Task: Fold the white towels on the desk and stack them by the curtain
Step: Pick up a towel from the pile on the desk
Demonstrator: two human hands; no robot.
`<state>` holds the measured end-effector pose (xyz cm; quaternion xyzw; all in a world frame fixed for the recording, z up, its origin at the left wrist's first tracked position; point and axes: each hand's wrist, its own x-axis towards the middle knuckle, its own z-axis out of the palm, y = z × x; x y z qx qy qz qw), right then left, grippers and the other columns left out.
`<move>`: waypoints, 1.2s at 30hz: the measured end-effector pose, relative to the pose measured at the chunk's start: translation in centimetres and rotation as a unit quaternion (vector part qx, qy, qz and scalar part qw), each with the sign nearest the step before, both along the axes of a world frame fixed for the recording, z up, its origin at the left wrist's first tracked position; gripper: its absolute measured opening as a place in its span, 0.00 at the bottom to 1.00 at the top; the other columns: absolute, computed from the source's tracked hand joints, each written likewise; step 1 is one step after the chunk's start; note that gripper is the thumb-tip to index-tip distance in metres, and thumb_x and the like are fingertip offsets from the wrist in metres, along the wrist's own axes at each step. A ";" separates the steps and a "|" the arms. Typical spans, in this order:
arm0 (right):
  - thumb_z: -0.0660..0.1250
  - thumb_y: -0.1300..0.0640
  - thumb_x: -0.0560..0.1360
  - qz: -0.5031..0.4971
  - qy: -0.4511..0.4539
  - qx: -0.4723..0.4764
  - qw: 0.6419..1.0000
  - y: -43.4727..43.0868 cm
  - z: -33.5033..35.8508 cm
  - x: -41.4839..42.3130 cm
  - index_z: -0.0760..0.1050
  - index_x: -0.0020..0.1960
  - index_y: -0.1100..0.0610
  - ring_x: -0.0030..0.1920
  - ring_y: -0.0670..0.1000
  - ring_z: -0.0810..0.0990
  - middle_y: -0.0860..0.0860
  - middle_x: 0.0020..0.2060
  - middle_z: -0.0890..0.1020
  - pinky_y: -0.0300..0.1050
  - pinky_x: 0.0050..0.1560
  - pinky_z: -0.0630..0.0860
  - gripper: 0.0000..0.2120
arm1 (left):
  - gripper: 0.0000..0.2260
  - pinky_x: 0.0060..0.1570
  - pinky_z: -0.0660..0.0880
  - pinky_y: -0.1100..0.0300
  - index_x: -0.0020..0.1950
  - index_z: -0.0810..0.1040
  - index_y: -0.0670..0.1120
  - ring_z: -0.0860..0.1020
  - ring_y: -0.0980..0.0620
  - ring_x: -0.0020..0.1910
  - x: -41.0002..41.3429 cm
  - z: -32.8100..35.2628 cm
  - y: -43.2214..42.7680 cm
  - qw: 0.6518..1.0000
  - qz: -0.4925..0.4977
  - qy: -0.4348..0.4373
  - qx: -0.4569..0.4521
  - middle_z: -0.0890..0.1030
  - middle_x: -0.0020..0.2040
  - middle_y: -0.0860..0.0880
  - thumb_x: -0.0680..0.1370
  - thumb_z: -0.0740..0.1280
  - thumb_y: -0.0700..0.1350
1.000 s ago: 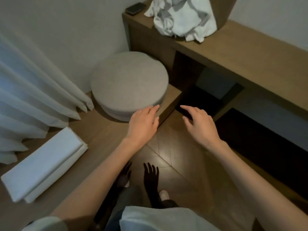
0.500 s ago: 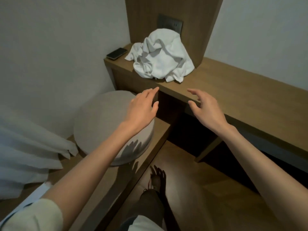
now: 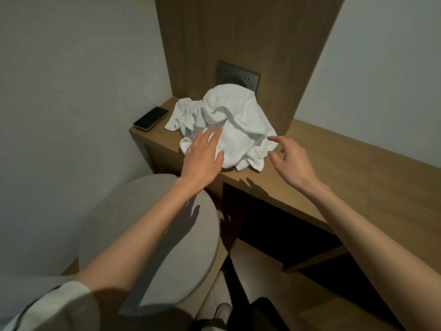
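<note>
- Desk bears a crumpled white towel; phone at its nine o'clock.
- Left hand, fingers straight, at the towel's seven o'clock edge.
- Right hand, loosely spread, holding nothing, at four o'clock.

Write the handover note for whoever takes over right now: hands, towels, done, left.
Left hand: open, fingers straight over the front of the towels; contact unclear.
Right hand: open, empty, just right of the pile.
Towels: crumpled heap on the desk, beside a phone.
Done: nothing visible; curtain out of view.
To do: grip, fold, stack by the curtain.
</note>
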<state>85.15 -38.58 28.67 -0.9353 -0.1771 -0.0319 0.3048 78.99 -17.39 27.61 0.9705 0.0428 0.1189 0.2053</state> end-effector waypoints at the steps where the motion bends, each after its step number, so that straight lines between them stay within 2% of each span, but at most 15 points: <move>1: 0.61 0.53 0.79 -0.001 0.001 -0.003 1.000 0.7 -0.3 1.2 0.70 0.68 0.49 0.62 0.53 0.74 0.51 0.66 0.74 0.49 0.58 0.73 0.17 | 0.25 0.73 0.52 0.49 0.78 0.54 0.49 0.50 0.45 0.77 1.2 -0.2 0.4 1.000 -0.002 -0.007 0.003 0.55 0.78 0.47 0.82 0.57 0.48; 6: 0.62 0.52 0.78 0.002 0.018 -0.039 0.999 4.0 -3.1 7.4 0.70 0.68 0.51 0.67 0.57 0.68 0.53 0.70 0.68 0.52 0.63 0.69 0.19 | 0.26 0.74 0.42 0.49 0.78 0.51 0.51 0.44 0.48 0.78 7.2 -1.5 2.3 1.000 0.014 -0.003 0.026 0.49 0.79 0.49 0.82 0.57 0.49; 11: 0.63 0.50 0.78 -0.006 0.040 -0.079 0.996 6.7 -6.7 13.1 0.61 0.72 0.44 0.70 0.59 0.62 0.53 0.74 0.60 0.60 0.67 0.65 0.24 | 0.27 0.73 0.40 0.53 0.78 0.50 0.52 0.45 0.48 0.78 13.0 -2.7 3.7 0.999 0.007 -0.008 0.033 0.49 0.79 0.49 0.82 0.57 0.51; 14: 0.62 0.51 0.78 -0.006 0.040 -0.098 0.994 7.5 -8.3 16.2 0.59 0.72 0.42 0.68 0.59 0.63 0.53 0.72 0.63 0.60 0.66 0.65 0.25 | 0.28 0.74 0.41 0.51 0.78 0.48 0.53 0.44 0.48 0.78 16.1 -3.6 3.9 0.999 0.011 0.014 0.037 0.47 0.79 0.49 0.82 0.57 0.53; 16: 0.61 0.52 0.78 -0.007 -0.002 -0.103 0.995 7.4 -9.0 17.7 0.63 0.69 0.43 0.64 0.58 0.66 0.53 0.67 0.67 0.55 0.64 0.67 0.20 | 0.28 0.75 0.39 0.49 0.78 0.46 0.54 0.44 0.48 0.78 17.9 -4.2 4.0 0.997 0.014 0.032 0.075 0.46 0.79 0.49 0.81 0.55 0.55; 20: 0.59 0.61 0.79 0.028 -0.046 -0.036 0.998 6.7 -8.4 20.4 0.73 0.62 0.51 0.55 0.55 0.73 0.53 0.56 0.76 0.51 0.54 0.74 0.14 | 0.27 0.71 0.32 0.42 0.78 0.46 0.57 0.47 0.46 0.78 20.4 -4.9 3.9 0.988 0.034 0.025 0.146 0.49 0.79 0.48 0.81 0.53 0.58; 24: 0.57 0.61 0.80 0.012 -0.070 0.099 0.993 6.4 -5.0 22.2 0.74 0.53 0.55 0.47 0.50 0.75 0.51 0.48 0.77 0.48 0.47 0.74 0.07 | 0.25 0.68 0.28 0.43 0.78 0.48 0.57 0.53 0.47 0.77 22.2 -4.4 4.0 0.987 0.053 0.023 0.153 0.55 0.78 0.48 0.82 0.52 0.56; 28: 0.56 0.60 0.79 0.011 -0.139 0.186 0.973 6.9 0.1 23.5 0.70 0.50 0.53 0.43 0.40 0.70 0.47 0.46 0.71 0.32 0.43 0.69 0.05 | 0.23 0.72 0.34 0.45 0.78 0.52 0.55 0.58 0.47 0.75 23.8 -2.9 4.6 0.990 0.046 -0.010 0.131 0.60 0.77 0.47 0.83 0.52 0.52; 29: 0.57 0.61 0.78 -0.002 -0.153 0.202 0.967 7.0 1.6 23.9 0.69 0.50 0.53 0.43 0.37 0.70 0.47 0.46 0.71 0.30 0.43 0.68 0.05 | 0.23 0.73 0.38 0.45 0.78 0.53 0.55 0.60 0.47 0.75 24.3 -2.3 4.8 0.991 0.048 -0.021 0.120 0.62 0.76 0.46 0.83 0.52 0.51; 31: 0.57 0.64 0.78 -0.041 -0.175 0.231 0.956 6.8 4.6 24.3 0.69 0.49 0.52 0.44 0.39 0.71 0.47 0.47 0.71 0.32 0.44 0.70 0.07 | 0.24 0.73 0.50 0.44 0.78 0.53 0.54 0.62 0.45 0.73 25.1 -1.0 5.3 0.995 0.051 -0.027 0.087 0.62 0.75 0.45 0.83 0.55 0.51; 33: 0.56 0.67 0.77 -0.070 -0.199 0.261 0.942 5.9 7.2 23.9 0.70 0.49 0.56 0.44 0.42 0.72 0.49 0.47 0.73 0.36 0.46 0.72 0.09 | 0.27 0.69 0.61 0.46 0.78 0.51 0.55 0.63 0.42 0.73 25.4 0.2 5.3 0.998 0.043 -0.004 0.049 0.61 0.76 0.44 0.81 0.57 0.56; 36: 0.53 0.69 0.74 -0.082 -0.242 0.297 0.920 3.9 10.5 21.7 0.71 0.48 0.58 0.44 0.39 0.71 0.50 0.46 0.73 0.26 0.43 0.67 0.12 | 0.35 0.66 0.67 0.45 0.78 0.46 0.58 0.63 0.41 0.73 24.9 1.6 3.8 0.999 0.005 0.035 0.008 0.58 0.77 0.45 0.76 0.59 0.65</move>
